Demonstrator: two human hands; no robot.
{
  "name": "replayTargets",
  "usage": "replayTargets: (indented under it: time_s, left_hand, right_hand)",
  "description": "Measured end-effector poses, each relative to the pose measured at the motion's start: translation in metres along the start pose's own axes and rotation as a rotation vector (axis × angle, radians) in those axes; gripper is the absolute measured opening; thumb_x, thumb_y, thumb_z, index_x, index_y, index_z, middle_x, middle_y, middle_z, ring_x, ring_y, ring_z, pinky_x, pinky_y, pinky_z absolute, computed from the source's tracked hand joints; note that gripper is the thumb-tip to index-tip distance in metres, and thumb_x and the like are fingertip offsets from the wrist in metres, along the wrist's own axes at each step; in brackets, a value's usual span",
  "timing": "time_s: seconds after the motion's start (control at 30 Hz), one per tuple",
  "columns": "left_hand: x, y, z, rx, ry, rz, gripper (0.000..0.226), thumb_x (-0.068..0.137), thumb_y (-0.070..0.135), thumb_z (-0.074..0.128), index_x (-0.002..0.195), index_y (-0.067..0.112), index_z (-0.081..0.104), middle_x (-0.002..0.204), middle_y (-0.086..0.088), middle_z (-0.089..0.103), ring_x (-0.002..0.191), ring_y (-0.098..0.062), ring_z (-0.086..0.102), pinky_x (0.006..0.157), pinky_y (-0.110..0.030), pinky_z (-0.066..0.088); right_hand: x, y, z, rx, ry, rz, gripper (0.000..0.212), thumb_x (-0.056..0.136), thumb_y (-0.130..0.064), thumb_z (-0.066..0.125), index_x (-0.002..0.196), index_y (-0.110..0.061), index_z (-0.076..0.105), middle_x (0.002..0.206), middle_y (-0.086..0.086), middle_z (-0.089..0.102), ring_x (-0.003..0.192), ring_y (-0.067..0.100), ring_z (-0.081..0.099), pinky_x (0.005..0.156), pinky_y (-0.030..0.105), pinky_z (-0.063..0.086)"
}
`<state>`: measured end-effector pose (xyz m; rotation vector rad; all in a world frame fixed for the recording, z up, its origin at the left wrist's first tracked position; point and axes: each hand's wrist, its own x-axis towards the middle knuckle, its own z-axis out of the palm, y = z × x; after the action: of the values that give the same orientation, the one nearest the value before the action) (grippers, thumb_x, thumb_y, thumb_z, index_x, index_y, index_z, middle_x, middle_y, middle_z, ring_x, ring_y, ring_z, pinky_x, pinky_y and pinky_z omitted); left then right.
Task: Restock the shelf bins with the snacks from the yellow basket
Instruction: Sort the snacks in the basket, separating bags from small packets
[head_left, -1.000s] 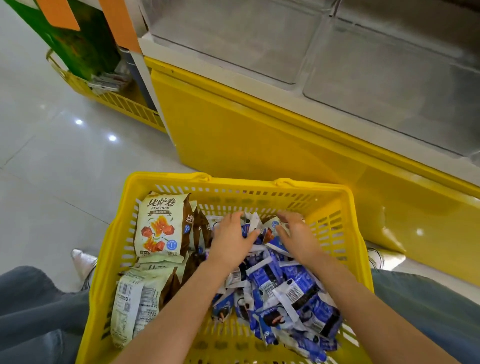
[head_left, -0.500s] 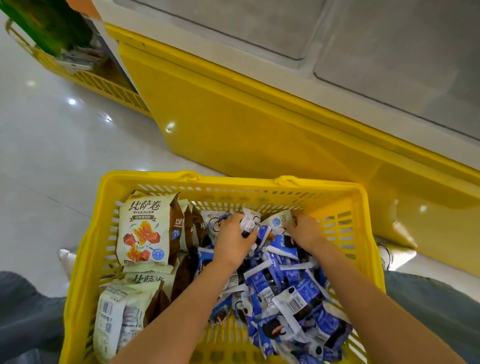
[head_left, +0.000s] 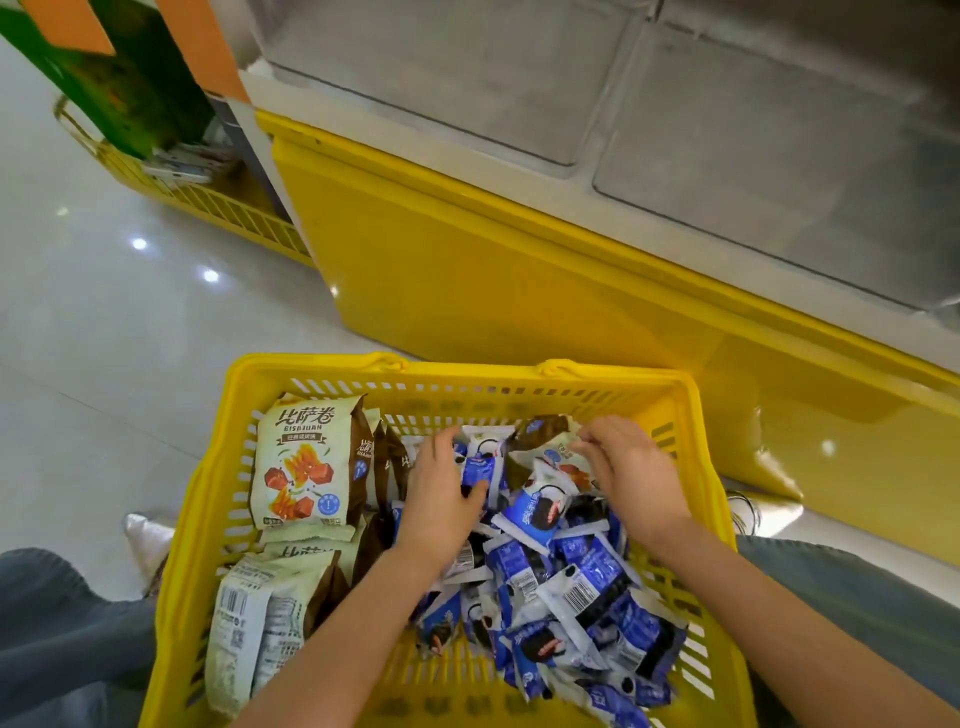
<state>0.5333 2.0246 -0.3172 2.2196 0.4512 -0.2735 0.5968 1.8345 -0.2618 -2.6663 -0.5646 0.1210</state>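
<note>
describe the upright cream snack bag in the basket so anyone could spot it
Look in the yellow basket, far left corner. The cream bag stands upright there. Unlike the cream bags lying nearer, it shows its front, printed with red-orange rolls.

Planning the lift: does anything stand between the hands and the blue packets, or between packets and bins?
Nothing visible does. The left hand grips, the right hand touches the packets in the basket. The bins sit higher, beyond its far wall, and the space between looks free.
</note>
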Motion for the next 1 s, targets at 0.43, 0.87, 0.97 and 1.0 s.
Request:
replayTargets:
  time_s: [0.43, 0.87, 0.97, 1.0]
  left_hand:
    - [-0.054, 0.060, -0.072, -0.453, -0.066, 0.218, 0.046, 0.069, 0.044, 0.075, 0.100, 0.048, 0.041, 0.097, 0.021, 0.060, 0.086, 0.011, 0.060, 0.068, -0.009, 0.049]
    - [-0.074, -0.020, -0.180, -0.128, 0.414, 0.144, 0.031, 0.095, 0.031, 0.043, 0.123, 0.017, 0.048, 0.112, 0.005, 0.050, 0.102, -0.003, 0.054, 0.085, -0.017, 0.039]
    - [-0.073, -0.059, -0.183, -0.001, 0.521, -0.088, 0.029, 0.097, 0.026, 0.041, 0.121, 0.012, 0.052, 0.115, -0.003, 0.055, 0.110, -0.021, 0.053, 0.085, -0.024, 0.021]
    - [-0.072, -0.069, -0.178, 0.003, 0.464, -0.151, 0.028, 0.098, 0.028, 0.039, 0.117, 0.014, 0.054, 0.111, -0.001, 0.058, 0.107, -0.021, 0.055, 0.080, -0.025, 0.020]
  right_hand:
    - [-0.008, -0.085, -0.080, 0.301, 0.139, -0.135, 0.050, 0.090, -0.048, 0.045, 0.125, -0.013, 0.050, 0.115, -0.007, 0.052, 0.107, 0.006, 0.049, 0.086, 0.022, 0.046]
    - [0.005, -0.166, -0.009, 1.008, -0.258, 0.388, 0.039, 0.081, -0.036, 0.068, 0.116, -0.027, 0.054, 0.107, -0.009, 0.069, 0.087, 0.001, 0.068, 0.067, 0.014, 0.054]
    - [0.022, -0.192, 0.016, 0.955, -0.283, 0.464, 0.058, 0.082, -0.040, 0.067, 0.130, -0.016, 0.044, 0.121, 0.000, 0.063, 0.107, 0.016, 0.063, 0.093, 0.037, 0.052]
    - [0.026, -0.198, 0.024, 0.957, -0.310, 0.469, 0.062, 0.083, -0.041, 0.066, 0.133, -0.015, 0.042, 0.124, 0.001, 0.061, 0.110, 0.018, 0.061, 0.097, 0.040, 0.049]
